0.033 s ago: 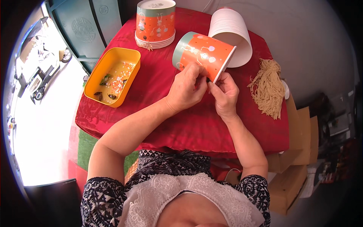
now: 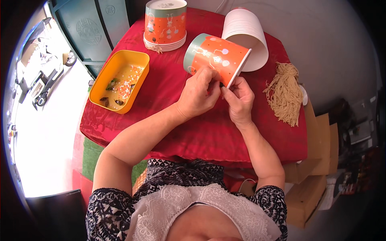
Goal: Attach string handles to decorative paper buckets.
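Observation:
An orange paper bucket with a grey-green base band and a white rim lies tilted on its side above the table's middle, its mouth turned to the right. My right hand is closed at the lower rim, some fingers hidden behind it. Against the bucket's lower side, my left hand is pinched together, fingertips close to the right thumb. A tiny dark thing shows between the two hands; its kind is too small to make out.
Upside-down orange buckets stand stacked at the back, beside a lying stack of white buckets. A yellow tub with small beads and dark pieces sits left. Tan cords lie right on the red cloth. Cardboard boxes stand lower right.

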Tool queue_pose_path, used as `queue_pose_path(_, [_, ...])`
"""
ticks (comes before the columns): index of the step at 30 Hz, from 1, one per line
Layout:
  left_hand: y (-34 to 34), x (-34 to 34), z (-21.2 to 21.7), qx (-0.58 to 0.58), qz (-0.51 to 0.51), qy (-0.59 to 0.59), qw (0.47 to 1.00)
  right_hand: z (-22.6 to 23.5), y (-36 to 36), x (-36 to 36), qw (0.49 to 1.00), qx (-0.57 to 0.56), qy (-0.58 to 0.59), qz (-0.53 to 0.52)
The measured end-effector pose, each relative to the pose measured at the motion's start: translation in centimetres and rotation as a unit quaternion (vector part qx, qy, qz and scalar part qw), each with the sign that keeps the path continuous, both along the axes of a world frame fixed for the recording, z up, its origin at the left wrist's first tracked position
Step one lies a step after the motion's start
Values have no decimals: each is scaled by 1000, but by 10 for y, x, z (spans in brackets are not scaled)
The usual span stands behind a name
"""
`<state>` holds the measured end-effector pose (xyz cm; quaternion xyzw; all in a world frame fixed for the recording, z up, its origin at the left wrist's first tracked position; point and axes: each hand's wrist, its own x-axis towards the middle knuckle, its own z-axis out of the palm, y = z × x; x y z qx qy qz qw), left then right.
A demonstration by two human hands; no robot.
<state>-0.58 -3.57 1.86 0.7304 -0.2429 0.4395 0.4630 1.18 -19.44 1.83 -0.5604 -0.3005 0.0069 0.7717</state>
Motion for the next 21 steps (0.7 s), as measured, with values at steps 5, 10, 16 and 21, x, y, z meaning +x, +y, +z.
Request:
queue_pose_path(5, [-1,0,0,6,-7,-4,1000,1,-1,1,1000,-4,-6,2])
queue_pose_path(10, [0,1,-1,15,-6,-9,1000,-2,0,2,999,15,12,31])
queue_pose_path(16, [0,0,-1,28,-5,9,1000,-4,-1,4,999,18,8,28])
queue_pose_path(21, [-1,0,0,29,-1,1,1000,-2,0,1,1000,16,-2,13])
